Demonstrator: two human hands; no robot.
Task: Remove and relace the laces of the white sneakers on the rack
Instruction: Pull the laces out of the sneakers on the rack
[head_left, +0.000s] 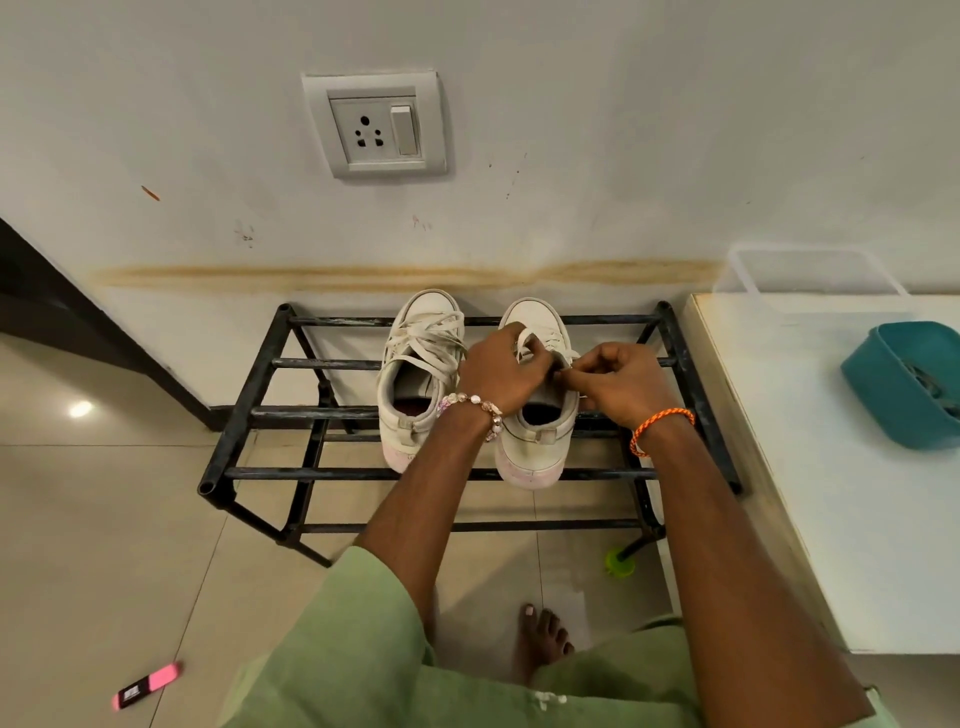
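Two white sneakers stand side by side on a black metal rack, toes toward the wall. The left sneaker carries loose white laces across its tongue. Over the right sneaker both hands meet. My left hand, with a bead bracelet at the wrist, pinches a loop of white lace above the tongue. My right hand, with an orange thread band, pinches the same lace close beside it. Most of the right sneaker's lacing is hidden by the hands.
A white table stands right of the rack with a teal tub and a clear container on it. A wall socket is above. A pink marker and my bare foot are on the tiled floor.
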